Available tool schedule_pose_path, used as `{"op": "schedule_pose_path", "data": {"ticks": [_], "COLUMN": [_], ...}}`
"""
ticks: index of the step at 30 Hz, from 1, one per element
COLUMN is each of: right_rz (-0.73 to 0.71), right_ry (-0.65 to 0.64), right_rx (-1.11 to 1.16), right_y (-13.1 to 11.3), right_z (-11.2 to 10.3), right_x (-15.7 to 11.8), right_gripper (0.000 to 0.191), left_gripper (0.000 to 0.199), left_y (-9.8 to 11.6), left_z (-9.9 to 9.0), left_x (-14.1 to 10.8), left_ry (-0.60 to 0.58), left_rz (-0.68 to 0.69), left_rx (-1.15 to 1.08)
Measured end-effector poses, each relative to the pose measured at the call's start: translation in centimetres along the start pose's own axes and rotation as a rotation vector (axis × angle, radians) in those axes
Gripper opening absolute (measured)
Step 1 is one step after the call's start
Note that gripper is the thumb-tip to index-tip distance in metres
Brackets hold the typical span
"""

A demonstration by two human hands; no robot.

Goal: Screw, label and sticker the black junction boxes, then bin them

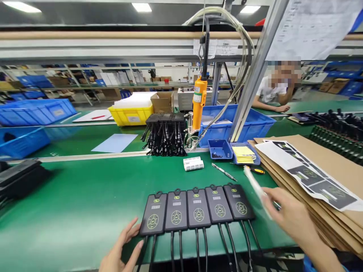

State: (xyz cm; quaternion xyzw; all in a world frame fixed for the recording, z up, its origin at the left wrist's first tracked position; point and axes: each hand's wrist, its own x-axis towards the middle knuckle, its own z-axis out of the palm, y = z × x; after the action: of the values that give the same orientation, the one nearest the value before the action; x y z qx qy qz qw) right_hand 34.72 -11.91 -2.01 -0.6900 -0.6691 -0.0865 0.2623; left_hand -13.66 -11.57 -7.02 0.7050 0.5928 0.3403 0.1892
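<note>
Several black controllers with keypads and small displays (199, 214) lie side by side in a row, cables toward me. My left hand (123, 245) has its fingers apart at the lower left corner of the leftmost controller (153, 215); whether it touches cannot be made out. To the right of the row, my right hand (289, 211) is closed on a long white strip-like tool (253, 185), blurred, that points up and away. A small dark, shiny part shows by those fingers; its kind is unclear.
Beyond the row lie a white slotted block (193, 164), a pen (224, 172) and small blue trays (220, 149). An orange electric screwdriver (199, 104) hangs near piled black cabled units (165, 132). Cardboard sheets (272, 166) lie right. A person (272, 88) sits across.
</note>
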Motion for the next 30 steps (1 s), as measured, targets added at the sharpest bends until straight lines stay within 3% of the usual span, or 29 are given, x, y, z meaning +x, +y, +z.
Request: {"op": "schedule_pose_path", "data": {"ticks": [3,6,10,15,19,22,25,28,30], "right_rz": [-0.280,-0.409,-0.473,-0.597,-0.777,-0.866,-0.827,-0.653,-0.449], "right_ry": [-0.229,-0.341,-0.527,-0.846,-0.836,-0.828,-0.872,-0.903,-0.916], "right_rx": [0.011,0.010,0.136,0.283,0.384,0.453,0.498,0.524,0.513], "right_y": [-2.8,-5.4,-11.0,-20.8,-25.6,-25.7,-23.2,-18.3,-13.3], "right_z": [3.3,6.8,8.5,8.6,9.5,9.1,7.3,5.4,4.5], "right_x": [-0.9,-1.8,-0.9,1.7,1.4,0.3,-0.8,-1.9,-2.7], "right_gripper": [0.057,0.092,0.092,0.097,0.072,0.060,0.057,0.052,0.050], "left_gripper": [0.052,0.050,0.055,0.080,0.096,0.100,0.098,0.094,0.089], "left_y": [0.5,1.3,2.0,1.8,1.4,1.3,1.4,1.5,1.6], "left_z": [0.0,0.2,0.3,-0.1,-0.2,-0.2,-0.3,-0.7,-0.9], "left_x": [0.0,-0.3,-0.4,-0.4,-0.5,-0.6,-0.5,-0.1,0.2], "left_ry": [-0.003,0.013,0.044,-0.077,-0.124,-0.132,-0.139,-0.172,-0.193], "left_rz": [-0.047,-0.069,-0.071,-0.178,-0.194,-0.228,-0.213,-0.174,-0.159], "left_rx": [-0.040,-0.086,-0.146,-0.250,-0.294,-0.267,-0.271,-0.278,-0.231]}}
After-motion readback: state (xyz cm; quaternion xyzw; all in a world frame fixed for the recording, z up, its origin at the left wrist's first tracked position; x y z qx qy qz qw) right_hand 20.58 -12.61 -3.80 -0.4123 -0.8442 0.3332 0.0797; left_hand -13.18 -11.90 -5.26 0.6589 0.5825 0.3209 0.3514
